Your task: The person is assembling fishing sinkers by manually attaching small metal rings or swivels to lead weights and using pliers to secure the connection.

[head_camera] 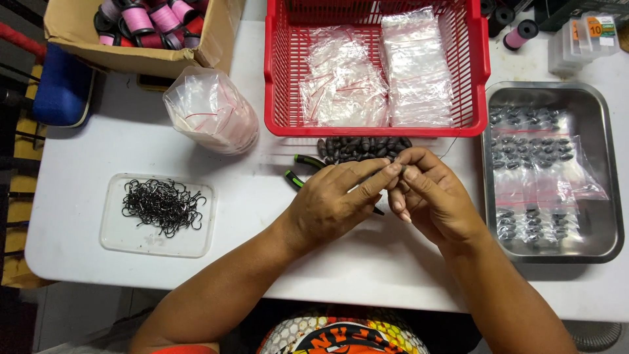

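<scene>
Hands meeting over white table (92, 190): left hand (334, 200) and right hand (429, 196) are pinching something too small to identify; red basket (278, 78), steel tray (612, 196) are flanking.

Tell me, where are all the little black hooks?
The hooks lie piled in a clear shallow tray on the table's left side, below the bagged roll, left of the left hand.

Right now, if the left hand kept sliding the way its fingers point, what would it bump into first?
The left hand points up and right, fingertips already meeting the right hand. That comes first; beyond lies the pile of dark sinkers, though depth is hard to judge.
</scene>
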